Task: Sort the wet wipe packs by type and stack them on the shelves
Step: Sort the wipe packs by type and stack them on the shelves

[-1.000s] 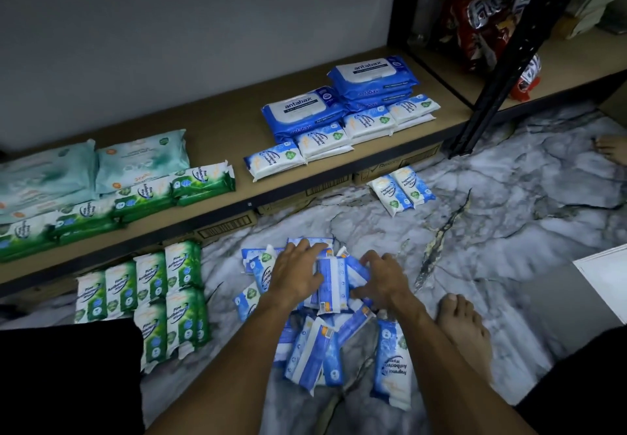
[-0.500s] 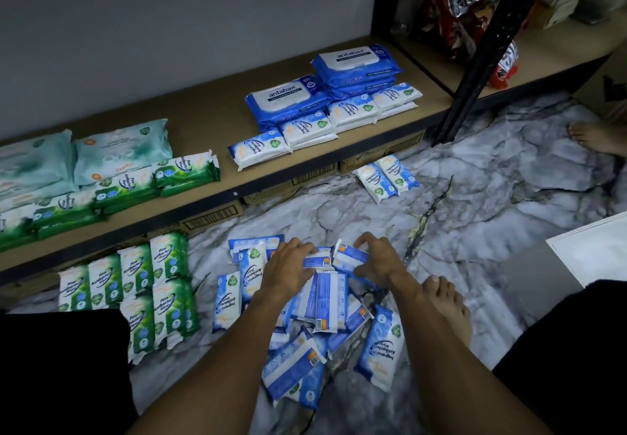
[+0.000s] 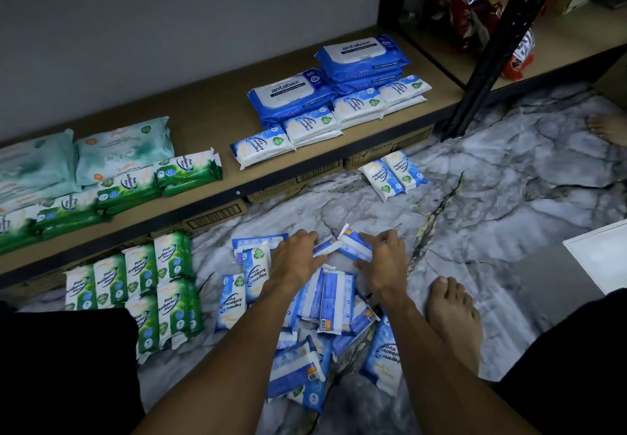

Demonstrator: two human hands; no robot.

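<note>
Floor [image 3: 509, 197]: carrying blue wipe-pack pile [image 3: 334, 299].
Shelf [image 3: 210, 122]: holding antabax packs [image 3: 291, 92].
Left hand [image 3: 298, 260]: fingers pinching a blue pack [image 3: 325, 248].
Right hand [image 3: 383, 261]: fingers gripping a second blue pack [image 3: 353, 248].

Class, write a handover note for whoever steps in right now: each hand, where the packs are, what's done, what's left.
Left hand: grip on a blue pack. Right hand: grip on a second blue pack.
Floor: blue pile, blue pair, green packs.
Done: shelf holds green row, teal packs, Antabax packs, blue row.
Left: shelve everything on the floor by type.
</note>
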